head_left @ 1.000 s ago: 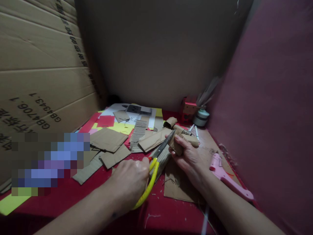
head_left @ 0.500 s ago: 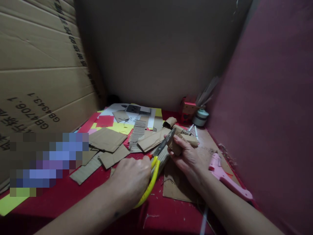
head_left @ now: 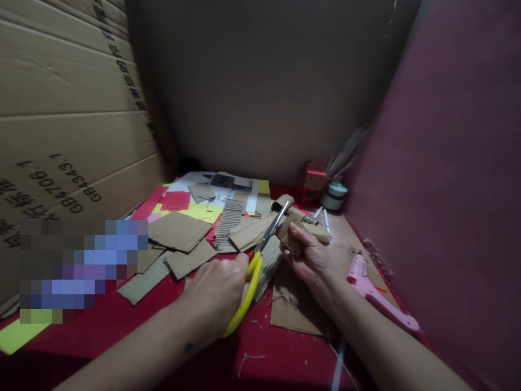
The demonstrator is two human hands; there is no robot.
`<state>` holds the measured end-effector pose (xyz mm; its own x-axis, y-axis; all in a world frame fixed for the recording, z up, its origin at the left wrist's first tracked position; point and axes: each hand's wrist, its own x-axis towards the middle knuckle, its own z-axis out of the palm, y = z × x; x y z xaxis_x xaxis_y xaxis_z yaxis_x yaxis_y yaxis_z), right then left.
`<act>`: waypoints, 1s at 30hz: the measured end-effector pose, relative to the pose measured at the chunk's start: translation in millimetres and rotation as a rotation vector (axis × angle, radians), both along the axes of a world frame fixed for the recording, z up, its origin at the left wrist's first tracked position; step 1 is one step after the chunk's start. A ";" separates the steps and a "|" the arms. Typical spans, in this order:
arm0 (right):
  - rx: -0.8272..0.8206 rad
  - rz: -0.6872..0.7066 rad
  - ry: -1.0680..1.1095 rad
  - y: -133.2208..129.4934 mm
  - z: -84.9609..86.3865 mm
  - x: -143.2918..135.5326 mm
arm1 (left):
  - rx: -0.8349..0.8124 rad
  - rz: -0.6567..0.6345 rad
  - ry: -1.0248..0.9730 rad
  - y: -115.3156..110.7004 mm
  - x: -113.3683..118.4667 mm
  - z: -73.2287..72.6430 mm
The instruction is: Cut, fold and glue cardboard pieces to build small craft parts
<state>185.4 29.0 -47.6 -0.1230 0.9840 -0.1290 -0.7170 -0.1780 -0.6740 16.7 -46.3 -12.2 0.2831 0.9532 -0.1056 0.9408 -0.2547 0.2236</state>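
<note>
Fingers (head_left: 299,232) of the right hand (head_left: 315,255), with a small cardboard piece (head_left: 286,229) lying between them just beside the blades (head_left: 275,226) of the scissors (head_left: 256,259), are pinching it, while the left hand (head_left: 217,296), its fingers curled tight, is gripping the yellow handles (head_left: 246,302).

Left grip (head_left: 222,285) on yellow-handled scissors (head_left: 257,263), right grip (head_left: 310,255) on cardboard piece (head_left: 290,234), pink glue gun (head_left: 376,297)

Shiny metal blades (head_left: 275,225), matt cardboard (head_left: 285,232).
</note>
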 end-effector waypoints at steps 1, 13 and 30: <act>0.012 0.001 -0.002 0.7 -0.3 0.7 | 0.029 0.014 -0.042 0.7 -3.8 -1.4; 0.070 0.063 0.029 -4.7 1.8 2.0 | 0.163 0.183 -0.702 10.8 -13.5 -6.3; 0.227 0.191 -0.260 -7.2 1.0 -1.0 | -0.278 0.013 -1.425 61.5 23.3 -8.1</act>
